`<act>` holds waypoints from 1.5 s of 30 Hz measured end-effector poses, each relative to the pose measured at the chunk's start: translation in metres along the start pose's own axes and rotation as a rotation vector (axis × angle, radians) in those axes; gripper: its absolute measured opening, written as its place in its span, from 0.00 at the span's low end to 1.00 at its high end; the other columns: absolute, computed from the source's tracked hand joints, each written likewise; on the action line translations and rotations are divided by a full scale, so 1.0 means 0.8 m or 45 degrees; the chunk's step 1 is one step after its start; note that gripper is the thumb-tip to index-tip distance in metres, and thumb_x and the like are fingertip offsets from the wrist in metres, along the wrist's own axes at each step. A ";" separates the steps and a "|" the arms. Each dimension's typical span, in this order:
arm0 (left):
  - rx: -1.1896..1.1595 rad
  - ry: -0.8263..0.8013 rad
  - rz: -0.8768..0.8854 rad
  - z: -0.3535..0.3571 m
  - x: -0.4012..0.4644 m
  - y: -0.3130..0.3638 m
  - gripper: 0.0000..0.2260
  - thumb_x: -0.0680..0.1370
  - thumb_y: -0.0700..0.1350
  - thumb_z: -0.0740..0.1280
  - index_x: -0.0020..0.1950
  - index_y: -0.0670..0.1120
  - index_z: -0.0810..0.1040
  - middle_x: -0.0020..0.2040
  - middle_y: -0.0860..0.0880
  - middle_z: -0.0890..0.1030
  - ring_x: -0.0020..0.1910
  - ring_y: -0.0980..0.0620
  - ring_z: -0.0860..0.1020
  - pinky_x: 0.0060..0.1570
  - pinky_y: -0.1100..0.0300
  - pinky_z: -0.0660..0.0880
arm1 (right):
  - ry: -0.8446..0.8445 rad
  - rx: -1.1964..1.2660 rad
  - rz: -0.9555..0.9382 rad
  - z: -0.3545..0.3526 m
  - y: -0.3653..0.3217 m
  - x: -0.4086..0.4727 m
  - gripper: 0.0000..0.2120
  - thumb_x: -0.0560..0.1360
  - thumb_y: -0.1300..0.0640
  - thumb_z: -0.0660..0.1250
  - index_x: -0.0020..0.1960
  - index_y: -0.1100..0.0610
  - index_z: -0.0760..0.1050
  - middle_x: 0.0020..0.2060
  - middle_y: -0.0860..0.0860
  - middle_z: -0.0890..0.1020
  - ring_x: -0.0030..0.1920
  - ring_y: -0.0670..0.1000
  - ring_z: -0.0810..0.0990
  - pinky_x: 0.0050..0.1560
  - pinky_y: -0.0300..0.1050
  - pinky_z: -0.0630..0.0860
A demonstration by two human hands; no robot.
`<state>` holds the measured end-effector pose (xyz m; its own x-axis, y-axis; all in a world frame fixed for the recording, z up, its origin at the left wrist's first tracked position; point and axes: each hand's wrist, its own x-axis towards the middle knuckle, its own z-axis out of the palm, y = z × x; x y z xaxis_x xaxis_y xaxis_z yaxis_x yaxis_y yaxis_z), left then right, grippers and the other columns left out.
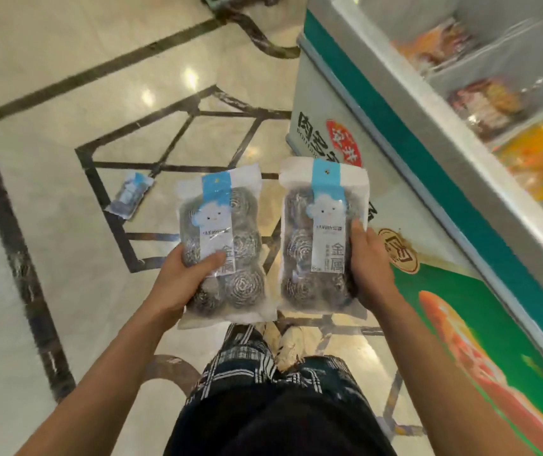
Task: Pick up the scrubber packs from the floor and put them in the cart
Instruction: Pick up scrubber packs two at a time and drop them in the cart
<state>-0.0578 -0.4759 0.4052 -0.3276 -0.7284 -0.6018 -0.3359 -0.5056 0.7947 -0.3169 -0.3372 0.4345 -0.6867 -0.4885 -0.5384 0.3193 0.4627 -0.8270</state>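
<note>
I hold two clear packs of steel-wool scrubbers with blue and white labels, side by side in front of me. My left hand [181, 278] grips the left scrubber pack [227, 245] by its lower left edge, thumb across the front. My right hand [370, 268] grips the right scrubber pack [322, 235] along its right edge. A third scrubber pack [131, 199] lies flat on the tiled floor, ahead and to the left of my hands. No cart is clearly visible; only a dark object [230, 1] shows at the top edge.
A chest freezer [395, 153] with a green and white side and a glass lid runs along my right, with packaged food inside. Glossy beige floor tiles [66, 93] with dark inlay lines spread ahead and left. My legs and shoes [283, 343] are below.
</note>
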 end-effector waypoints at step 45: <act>1.576 -2.203 0.419 0.231 -0.389 -0.202 0.15 0.75 0.55 0.76 0.59 0.53 0.81 0.51 0.54 0.88 0.50 0.52 0.87 0.58 0.44 0.81 | 2.098 1.264 0.232 0.022 0.417 -0.689 0.14 0.74 0.55 0.79 0.58 0.54 0.83 0.48 0.52 0.90 0.49 0.55 0.90 0.55 0.59 0.85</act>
<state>-0.0650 -0.0818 0.4497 -0.5035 0.6982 -0.5090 -0.1314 0.5203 0.8438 0.1794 0.0736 0.4526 -0.2632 0.8551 -0.4466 0.2394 -0.3905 -0.8889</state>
